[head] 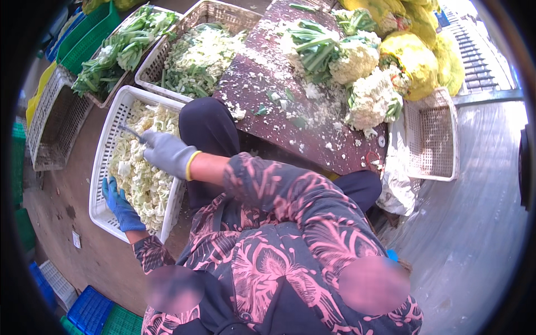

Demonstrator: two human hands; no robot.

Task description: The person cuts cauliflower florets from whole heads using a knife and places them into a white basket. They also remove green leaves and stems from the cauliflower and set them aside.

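My right hand [167,155], in a grey glove with a yellow cuff, reaches across my body over a white plastic crate [97,184]. It grips a knife [132,133], whose thin blade points to the upper left. Cut cauliflower florets [142,201] fill much of the crate below. My left hand [121,207], in a blue glove, lies at the crate's near left side with its fingers spread against the florets and the rim. No object shows in it. On the dark red table [268,125] in front of me are several whole cauliflower heads [372,100] with leaves, amid scattered crumbs.
Beyond the floret crate stand a crate of trimmings [201,58] and one of leafy stalks [130,46]. Yellow mesh sacks [412,58] lie at the table's far right, near a roller conveyor [477,54]. Another white crate [433,134] is at the right. Blue baskets [90,307] sit lower left.
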